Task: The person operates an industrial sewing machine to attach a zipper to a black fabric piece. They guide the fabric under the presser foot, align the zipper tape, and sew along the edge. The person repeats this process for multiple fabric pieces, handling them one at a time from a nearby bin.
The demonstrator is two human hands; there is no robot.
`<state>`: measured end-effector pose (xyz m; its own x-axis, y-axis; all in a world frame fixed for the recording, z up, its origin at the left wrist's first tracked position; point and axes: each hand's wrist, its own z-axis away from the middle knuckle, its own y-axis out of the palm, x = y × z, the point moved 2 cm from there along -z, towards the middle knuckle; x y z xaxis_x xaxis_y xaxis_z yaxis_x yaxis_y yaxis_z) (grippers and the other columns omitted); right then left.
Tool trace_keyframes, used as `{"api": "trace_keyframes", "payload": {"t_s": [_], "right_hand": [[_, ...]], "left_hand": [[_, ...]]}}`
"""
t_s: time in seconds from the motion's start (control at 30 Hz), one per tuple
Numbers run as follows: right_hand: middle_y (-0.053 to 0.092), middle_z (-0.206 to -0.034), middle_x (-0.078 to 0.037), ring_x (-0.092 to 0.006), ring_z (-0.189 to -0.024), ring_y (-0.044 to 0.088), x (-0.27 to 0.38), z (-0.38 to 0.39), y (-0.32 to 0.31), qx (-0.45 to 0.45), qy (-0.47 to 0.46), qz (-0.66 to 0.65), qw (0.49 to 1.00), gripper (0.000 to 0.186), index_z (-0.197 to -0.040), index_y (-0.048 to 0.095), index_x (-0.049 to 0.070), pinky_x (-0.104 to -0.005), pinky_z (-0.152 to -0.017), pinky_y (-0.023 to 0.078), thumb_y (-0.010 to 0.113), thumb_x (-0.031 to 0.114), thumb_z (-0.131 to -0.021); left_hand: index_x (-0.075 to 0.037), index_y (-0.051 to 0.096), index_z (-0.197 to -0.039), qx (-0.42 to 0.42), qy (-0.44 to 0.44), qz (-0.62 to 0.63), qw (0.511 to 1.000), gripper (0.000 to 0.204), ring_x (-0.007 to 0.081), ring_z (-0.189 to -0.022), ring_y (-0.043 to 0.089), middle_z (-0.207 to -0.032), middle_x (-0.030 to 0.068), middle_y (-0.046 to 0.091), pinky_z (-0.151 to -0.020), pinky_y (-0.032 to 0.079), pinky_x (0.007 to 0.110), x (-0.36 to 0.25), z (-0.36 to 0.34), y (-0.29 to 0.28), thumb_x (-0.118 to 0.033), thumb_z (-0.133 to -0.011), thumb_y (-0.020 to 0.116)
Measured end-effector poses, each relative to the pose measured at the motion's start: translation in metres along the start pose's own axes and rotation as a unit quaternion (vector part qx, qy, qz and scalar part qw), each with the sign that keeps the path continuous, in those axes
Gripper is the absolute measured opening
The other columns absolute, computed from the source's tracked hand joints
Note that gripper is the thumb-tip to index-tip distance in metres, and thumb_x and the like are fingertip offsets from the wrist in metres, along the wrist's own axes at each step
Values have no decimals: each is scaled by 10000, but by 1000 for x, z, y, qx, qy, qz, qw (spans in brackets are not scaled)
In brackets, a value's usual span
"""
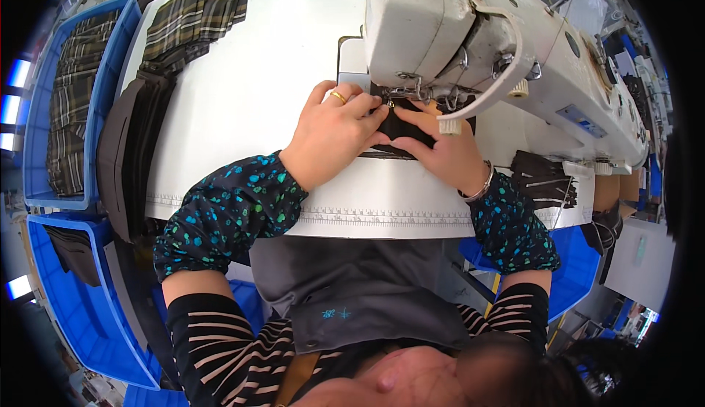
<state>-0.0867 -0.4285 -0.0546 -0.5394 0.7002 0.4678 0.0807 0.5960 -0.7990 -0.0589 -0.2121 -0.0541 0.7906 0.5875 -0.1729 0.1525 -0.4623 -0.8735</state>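
A dark piece of cloth [396, 129] lies flat under the needle area of a white sewing machine [418, 32]. My left hand [330, 131], with a gold ring, presses the cloth from the left; its fingers are bent close to the presser foot [391, 103]. From the other side my right hand [446, 150] grips the cloth, index finger and thumb bent toward each other. Both thumb tips nearly meet at the cloth's near edge. The machine head hides some right fingertips and the cloth's far part.
Stacked dark cloth pieces [132, 142] and plaid pieces [194, 17] lie at the table's left. Two blue bins [110, 62] stand beyond them. More dark strips [540, 175] rest at right. A printed ruler [367, 218] runs along the front edge.
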Motion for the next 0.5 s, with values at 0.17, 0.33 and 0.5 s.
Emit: {"api": "trace_keyframes", "payload": {"t_s": [0.17,0.33,0.5], "right_hand": [[741,-940,-64,-135,-910,685,-29,9,3,-23,122,-387,914,183,-956,743,-30,-299,-883,518,798,133,-894],[788,-1088,-97,-114,-954,693,-27,7,1,-18,146,-442,885,272,-1136,779,-18,-281,-907,533,753,150,-923],[802,-1004,-75,-96,-881,703,-15,-3,-1,-20,168,-348,922,284,-1116,779,-10,-263,-836,544,784,180,-906]], "left_hand": [[-98,767,-1183,10,-2,5,1000,449,206,-1116,622,-1179,-4,710,-1019,472,422,-7,5,-1,-367,-825,788],[-95,757,-1201,17,-5,9,1000,468,199,-1115,620,-1182,-9,705,-1017,471,416,-7,5,0,-368,-823,789],[-87,740,-1236,12,-34,27,999,493,210,-1114,607,-1179,-2,684,-1020,461,417,-9,4,0,-356,-826,790]]}}
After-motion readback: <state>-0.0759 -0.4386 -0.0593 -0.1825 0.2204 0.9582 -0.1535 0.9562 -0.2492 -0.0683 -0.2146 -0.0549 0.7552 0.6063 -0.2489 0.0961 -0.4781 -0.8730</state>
